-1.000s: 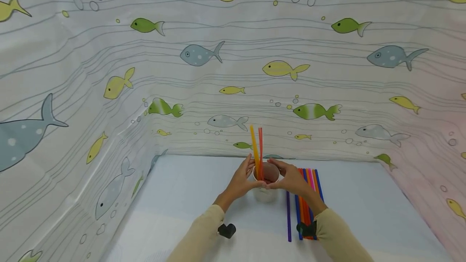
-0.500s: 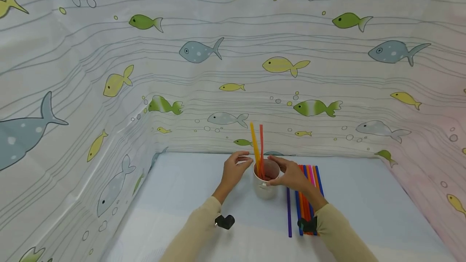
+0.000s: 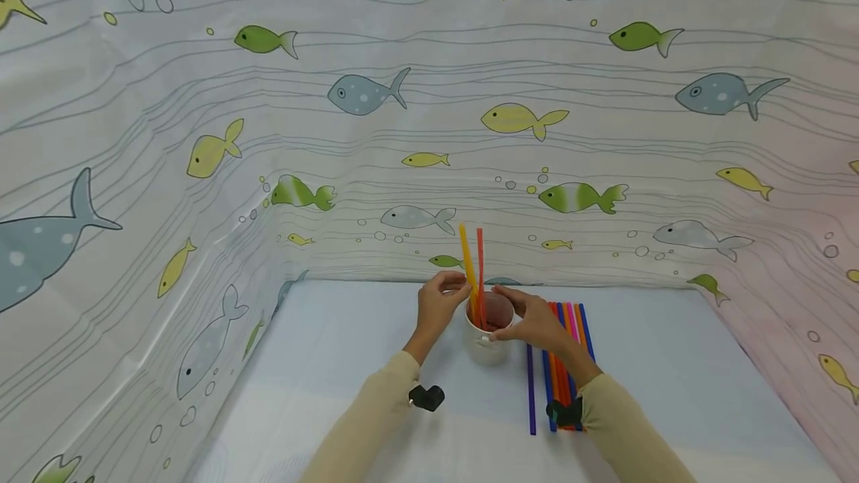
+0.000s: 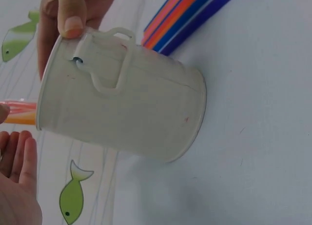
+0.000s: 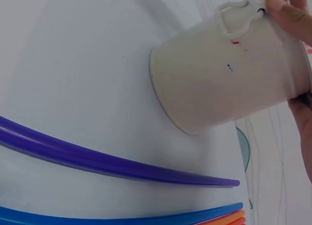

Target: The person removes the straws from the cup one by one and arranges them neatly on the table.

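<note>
A white, pail-shaped metal pot with a small loop handle stands upright on the table. Yellow-orange straws and red straws rise from it, leaning against its left side. My right hand grips the pot at its rim, thumb on the near side by the handle and fingers round the far side. My left hand is at the pot's left, its fingertips right at the yellow-orange straws just above the rim. In the left wrist view, this hand's thumb overlaps the straws and its other fingers lie spread below.
Right of the pot, a single purple straw lies lengthwise. Beside it is a row of blue, orange, red and pink straws, partly under my right forearm. A fish-printed curtain encloses the table's back and sides.
My left hand let go of the pot's left side, drew away, then came back in toward the straws at the rim. My right hand keeps holding the pot, which stays put.
</note>
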Demonstrator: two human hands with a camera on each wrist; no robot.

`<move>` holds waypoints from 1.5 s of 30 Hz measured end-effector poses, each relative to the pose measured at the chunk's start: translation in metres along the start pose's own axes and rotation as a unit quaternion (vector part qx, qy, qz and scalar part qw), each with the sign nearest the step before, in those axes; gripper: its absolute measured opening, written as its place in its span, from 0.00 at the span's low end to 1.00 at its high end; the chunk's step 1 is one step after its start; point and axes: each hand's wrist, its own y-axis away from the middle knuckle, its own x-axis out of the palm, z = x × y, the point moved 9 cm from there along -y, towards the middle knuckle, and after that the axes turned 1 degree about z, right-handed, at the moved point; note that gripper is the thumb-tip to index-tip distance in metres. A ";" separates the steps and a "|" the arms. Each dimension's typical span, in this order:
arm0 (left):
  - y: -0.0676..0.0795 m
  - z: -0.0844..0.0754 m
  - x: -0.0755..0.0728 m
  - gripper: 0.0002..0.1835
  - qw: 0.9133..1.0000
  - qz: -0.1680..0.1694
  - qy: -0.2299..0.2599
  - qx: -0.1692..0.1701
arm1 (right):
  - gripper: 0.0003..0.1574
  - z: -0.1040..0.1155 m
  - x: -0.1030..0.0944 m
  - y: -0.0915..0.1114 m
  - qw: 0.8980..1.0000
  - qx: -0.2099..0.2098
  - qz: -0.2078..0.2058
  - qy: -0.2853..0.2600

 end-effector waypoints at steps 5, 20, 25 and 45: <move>0.000 0.004 0.001 0.12 1.000 0.000 -0.001 -0.012 | 0.61 0.002 0.001 -0.001 1.000 -0.001 -0.001 -0.005; 0.002 -0.003 0.007 0.09 0.999 -0.023 -0.033 0.013 | 0.62 0.000 0.001 0.000 1.000 0.015 0.001 -0.004; 0.002 -0.002 0.006 0.09 0.999 -0.028 -0.036 0.010 | 0.62 -0.001 0.001 0.001 1.000 0.022 0.001 -0.004; -0.009 -0.079 -0.017 0.08 0.996 -0.038 0.038 0.073 | 0.62 0.000 0.000 0.001 0.999 0.040 -0.006 -0.006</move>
